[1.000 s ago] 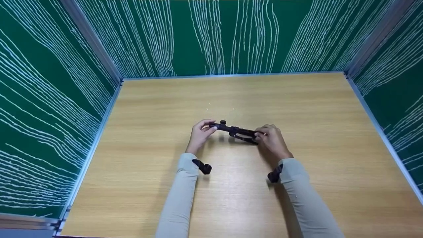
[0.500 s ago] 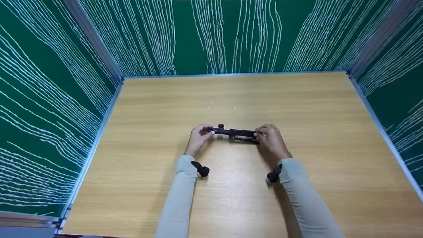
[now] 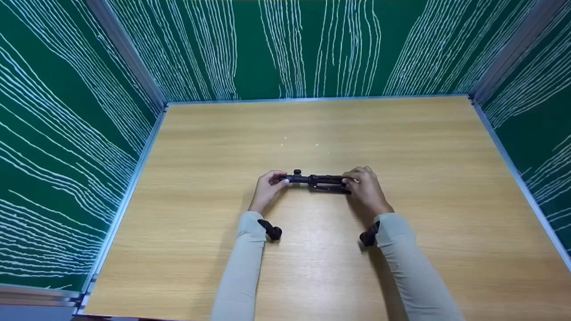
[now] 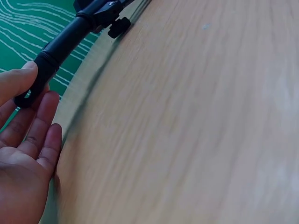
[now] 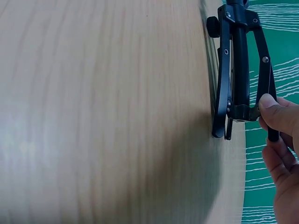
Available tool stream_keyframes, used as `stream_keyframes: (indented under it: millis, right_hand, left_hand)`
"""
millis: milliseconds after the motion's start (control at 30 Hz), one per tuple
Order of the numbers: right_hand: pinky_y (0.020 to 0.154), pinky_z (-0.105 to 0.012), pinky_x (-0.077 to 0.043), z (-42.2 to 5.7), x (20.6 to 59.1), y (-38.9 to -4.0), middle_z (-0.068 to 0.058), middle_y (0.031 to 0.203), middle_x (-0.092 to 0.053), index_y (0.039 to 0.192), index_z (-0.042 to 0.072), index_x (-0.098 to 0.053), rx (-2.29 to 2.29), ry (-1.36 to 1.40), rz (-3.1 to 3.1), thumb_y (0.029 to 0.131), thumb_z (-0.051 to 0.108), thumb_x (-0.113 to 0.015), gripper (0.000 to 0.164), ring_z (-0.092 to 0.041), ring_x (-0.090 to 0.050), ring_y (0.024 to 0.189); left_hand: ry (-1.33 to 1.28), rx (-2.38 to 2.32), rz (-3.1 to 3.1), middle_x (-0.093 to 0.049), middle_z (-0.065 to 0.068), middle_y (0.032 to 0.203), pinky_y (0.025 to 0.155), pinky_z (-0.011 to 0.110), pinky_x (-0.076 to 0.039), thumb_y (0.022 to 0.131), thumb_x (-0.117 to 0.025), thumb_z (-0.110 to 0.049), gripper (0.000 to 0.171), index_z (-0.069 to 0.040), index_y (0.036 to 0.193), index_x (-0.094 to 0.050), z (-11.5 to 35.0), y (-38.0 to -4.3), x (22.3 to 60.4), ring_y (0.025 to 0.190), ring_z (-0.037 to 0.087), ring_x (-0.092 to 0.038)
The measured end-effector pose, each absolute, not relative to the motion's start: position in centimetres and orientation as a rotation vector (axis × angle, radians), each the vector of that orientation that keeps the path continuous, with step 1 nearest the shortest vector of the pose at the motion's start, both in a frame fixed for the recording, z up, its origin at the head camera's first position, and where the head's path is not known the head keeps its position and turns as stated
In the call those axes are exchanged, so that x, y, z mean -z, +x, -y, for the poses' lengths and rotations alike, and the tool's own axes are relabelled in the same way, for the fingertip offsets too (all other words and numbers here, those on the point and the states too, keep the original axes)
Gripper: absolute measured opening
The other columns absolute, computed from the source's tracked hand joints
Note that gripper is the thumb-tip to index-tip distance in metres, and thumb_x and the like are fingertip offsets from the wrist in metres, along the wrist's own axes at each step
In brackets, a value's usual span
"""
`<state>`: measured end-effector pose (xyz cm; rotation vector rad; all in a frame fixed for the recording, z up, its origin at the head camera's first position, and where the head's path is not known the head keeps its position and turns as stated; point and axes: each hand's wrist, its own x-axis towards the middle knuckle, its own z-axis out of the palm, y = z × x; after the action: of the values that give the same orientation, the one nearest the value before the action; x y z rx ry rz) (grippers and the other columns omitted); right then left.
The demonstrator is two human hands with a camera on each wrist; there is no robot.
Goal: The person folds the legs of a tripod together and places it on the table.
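A black mini tripod (image 3: 314, 179) lies crosswise between both hands in the head view. My left hand (image 3: 266, 191) pinches the end of its round tube (image 4: 70, 43), where a small slot shows in the left wrist view; the lower fingers spread loosely beneath. At the other end, my right hand (image 3: 368, 191) grips the tip of one leg (image 5: 264, 60) between thumb and fingers. The legs stand slightly apart from the centre post (image 5: 240, 70), joined by hinged brackets. A small black knob (image 3: 297, 171) sticks out near the left hand.
The wooden tabletop (image 3: 308, 267) has a few tiny pale specks beyond the tripod. Green panels with white wavy lines (image 3: 276, 49) enclose the back and both sides, with metal posts (image 3: 129, 53) at the corners. Black camera mounts (image 3: 273, 231) sit on the wrists.
My left hand has come slightly nearer the body, bringing the tube end with it, so the tripod now lies almost straight across. The right hand has kept its grip nearly in place.
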<state>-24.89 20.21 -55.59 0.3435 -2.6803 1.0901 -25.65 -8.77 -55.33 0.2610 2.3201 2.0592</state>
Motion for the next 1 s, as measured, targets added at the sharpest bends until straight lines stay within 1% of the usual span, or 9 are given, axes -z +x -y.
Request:
stream_keyframes:
  millis: [67,200,333,400,633,767,900,933,1000]
  right_hand:
    - [0.078,-0.039,-0.045,-20.2,55.6,-24.9,-0.014,0.091,-0.071,0.096,0.000,-0.075,-1.086,0.340,2.673,0.084,0.005,-0.072,0.013,-0.030,-0.055,0.086]
    - [0.083,-0.041,-0.046,-20.2,55.7,-24.9,-0.014,0.091,-0.071,0.095,0.001,-0.075,-1.080,0.337,2.660,0.083,0.006,-0.072,0.013,-0.030,-0.057,0.087]
    - [0.080,-0.040,-0.046,-20.2,55.7,-24.9,-0.014,0.091,-0.071,0.096,0.001,-0.075,-1.075,0.341,2.658,0.083,0.006,-0.073,0.014,-0.030,-0.057,0.086]
    - [0.076,-0.038,-0.045,-20.2,55.6,-24.9,-0.014,0.092,-0.071,0.096,0.001,-0.075,-1.079,0.338,2.664,0.083,0.006,-0.073,0.014,-0.029,-0.056,0.085]
    - [0.076,-0.035,-0.046,-20.3,55.6,-24.9,-0.013,0.094,-0.071,0.098,0.001,-0.074,-1.124,0.335,2.663,0.083,0.004,-0.073,0.015,-0.027,-0.057,0.087]
    - [0.078,-0.037,-0.047,-20.3,55.7,-25.0,-0.014,0.094,-0.072,0.098,0.000,-0.074,-1.130,0.347,2.659,0.084,0.003,-0.072,0.015,-0.028,-0.058,0.088]
    - [0.081,-0.041,-0.048,-20.4,55.5,-25.0,-0.014,0.095,-0.072,0.099,0.001,-0.074,-1.138,0.343,2.681,0.086,0.005,-0.070,0.014,-0.029,-0.059,0.089]
    - [0.082,-0.042,-0.048,-20.4,55.4,-25.0,-0.013,0.096,-0.072,0.099,0.001,-0.074,-1.139,0.339,2.692,0.087,0.006,-0.069,0.014,-0.029,-0.060,0.090]
    - [0.084,-0.044,-0.049,-20.4,55.1,-25.0,-0.015,0.098,-0.072,0.101,0.001,-0.074,-1.155,0.338,2.705,0.089,0.007,-0.067,0.015,-0.031,-0.061,0.092]
  left_hand:
    - [0.261,-2.068,-2.318,-0.062,0.030,0.114,0.088,0.021,-0.050,0.085,-0.067,0.003,0.029,0.015,0.111,-0.061,8.8,-25.6,55.4,0.095,0.017,-0.062]
    - [0.234,-2.086,-2.301,-0.062,0.029,0.114,0.084,0.017,-0.049,0.086,-0.067,0.001,0.031,0.015,0.112,-0.060,8.8,-25.4,55.5,0.090,0.012,-0.061]
    - [0.203,-2.106,-2.269,-0.062,0.029,0.113,0.081,0.015,-0.049,0.086,-0.068,0.001,0.032,0.015,0.113,-0.060,8.8,-25.3,55.5,0.085,0.008,-0.060]
    - [0.192,-2.114,-2.252,-0.062,0.029,0.113,0.081,0.015,-0.049,0.086,-0.067,0.001,0.032,0.015,0.114,-0.060,8.8,-25.4,55.4,0.085,0.008,-0.060]
    - [0.181,-2.073,-2.266,-0.062,0.028,0.115,0.083,0.017,-0.050,0.086,-0.068,0.000,0.032,0.012,0.115,-0.061,8.9,-25.5,55.3,0.087,0.009,-0.060]
    - [0.177,-2.031,-2.291,-0.062,0.025,0.117,0.087,0.023,-0.051,0.087,-0.067,-0.002,0.032,0.010,0.116,-0.061,9.0,-25.7,55.6,0.091,0.016,-0.062]
    - [0.195,-1.986,-2.345,-0.063,0.022,0.116,0.085,0.024,-0.052,0.088,-0.067,-0.006,0.030,0.007,0.115,-0.063,9.2,-26.6,57.2,0.089,0.016,-0.063]
    - [0.200,-1.970,-2.361,-0.064,0.021,0.116,0.084,0.023,-0.052,0.089,-0.066,-0.007,0.029,0.006,0.115,-0.064,9.3,-26.9,57.5,0.088,0.016,-0.063]
    - [0.234,-1.918,-2.416,-0.065,0.021,0.116,0.084,0.025,-0.053,0.091,-0.064,-0.007,0.027,0.005,0.115,-0.064,9.3,-27.3,57.6,0.088,0.017,-0.063]
